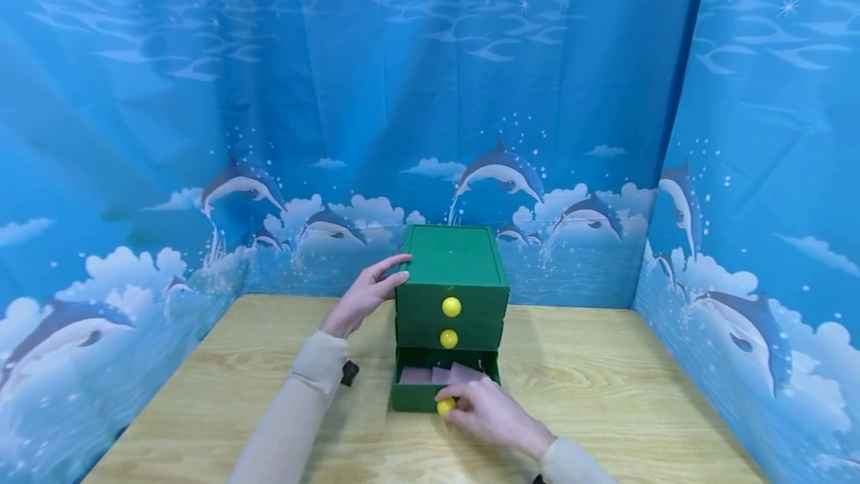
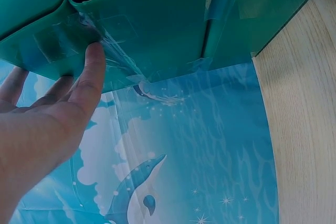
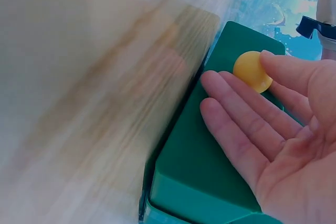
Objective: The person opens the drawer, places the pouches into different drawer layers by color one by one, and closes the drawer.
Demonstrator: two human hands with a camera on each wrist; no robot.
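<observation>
A green drawer box (image 1: 457, 256) with three drawers stands on the table, each drawer front bearing a round yellow knob. The bottom drawer (image 1: 413, 399) is pulled out, and flat pale mauve pieces (image 1: 416, 375) lie inside it. My right hand (image 1: 493, 413) pinches the bottom drawer's yellow knob (image 3: 252, 71) between thumb and index finger, its other fingers stretched along the drawer front. My left hand (image 1: 368, 293) rests against the box's left side near the top edge, its fingertips touching the taped green wall (image 2: 157, 35) with fingers extended.
The light wood table (image 1: 591, 379) extends on both sides of the box. A black strap-like piece (image 1: 350, 373) shows beside my left forearm. Blue curtains (image 1: 376, 81) with printed dolphins hang behind the table and along its sides.
</observation>
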